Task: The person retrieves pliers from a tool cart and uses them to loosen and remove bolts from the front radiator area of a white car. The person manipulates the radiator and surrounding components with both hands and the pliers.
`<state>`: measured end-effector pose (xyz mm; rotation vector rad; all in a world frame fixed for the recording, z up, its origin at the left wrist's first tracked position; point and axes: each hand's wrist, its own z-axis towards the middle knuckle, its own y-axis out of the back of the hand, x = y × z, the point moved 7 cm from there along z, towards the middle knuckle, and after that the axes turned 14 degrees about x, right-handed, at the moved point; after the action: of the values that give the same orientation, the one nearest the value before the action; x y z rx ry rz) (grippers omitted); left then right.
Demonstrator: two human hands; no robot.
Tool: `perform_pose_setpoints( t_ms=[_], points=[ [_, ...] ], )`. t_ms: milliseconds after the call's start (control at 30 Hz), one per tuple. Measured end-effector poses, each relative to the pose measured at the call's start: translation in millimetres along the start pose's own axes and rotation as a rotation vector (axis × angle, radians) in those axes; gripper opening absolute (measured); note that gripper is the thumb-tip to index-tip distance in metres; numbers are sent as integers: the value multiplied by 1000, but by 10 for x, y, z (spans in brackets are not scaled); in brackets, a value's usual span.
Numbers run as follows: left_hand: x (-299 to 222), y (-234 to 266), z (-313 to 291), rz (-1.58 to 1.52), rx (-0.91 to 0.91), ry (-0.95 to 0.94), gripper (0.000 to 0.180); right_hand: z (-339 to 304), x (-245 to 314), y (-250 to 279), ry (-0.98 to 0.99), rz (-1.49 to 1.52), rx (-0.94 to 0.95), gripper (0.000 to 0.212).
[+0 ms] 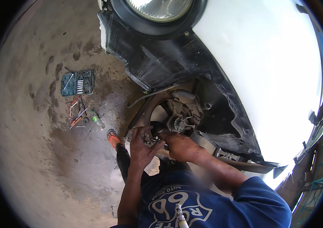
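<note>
My left hand point(142, 148) is cupped, palm up, around several small metal parts point(152, 140) that look like bolts or nuts. My right hand point(180, 146) reaches in from the right, its fingers curled against the edge of that palm. Its fingertips are hidden, so whatever they pinch cannot be made out. Just beyond both hands a dusty fan motor point(180, 123) sits in its round shroud, low in the vehicle's front opening. A thin hose point(150, 95) runs across above the shroud.
A white body panel point(260, 57), black plastic trim point(154, 57) and a round headlight point(159, 7) overhang the work. On the concrete floor at left lie an open socket set point(78, 83), loose hand tools point(77, 117) and a plastic bottle point(97, 121). My sandalled foot point(112, 139) stands nearby.
</note>
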<state>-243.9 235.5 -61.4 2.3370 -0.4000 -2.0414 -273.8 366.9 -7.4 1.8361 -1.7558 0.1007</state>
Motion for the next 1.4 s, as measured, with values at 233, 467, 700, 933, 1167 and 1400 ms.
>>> perform_pose_setpoints(
  t_ms=[233, 467, 700, 933, 1167, 1400],
  points=[
    [254, -257, -96, -256, 99, 319, 58, 166, 66, -179, 20, -13, -111, 57],
    [1166, -312, -502, -775, -4, 645, 45, 315, -15, -253, 361, 106, 227, 54],
    [2362, -204, -908, -897, -249, 681, 26, 1177, -1685, 911, -439, -363, -360, 47],
    [1945, -145, -1159, -997, -70, 634, 50, 1476, -1614, 821, -402, -495, -170, 38],
    [1297, -22, -881, -1166, 46, 446, 64, 1183, -106, -609, 169, -49, 396, 43],
    [1280, -36, -972, -920, 355, 592, 53, 1023, -72, -332, 165, -163, 229, 25]
  ],
)
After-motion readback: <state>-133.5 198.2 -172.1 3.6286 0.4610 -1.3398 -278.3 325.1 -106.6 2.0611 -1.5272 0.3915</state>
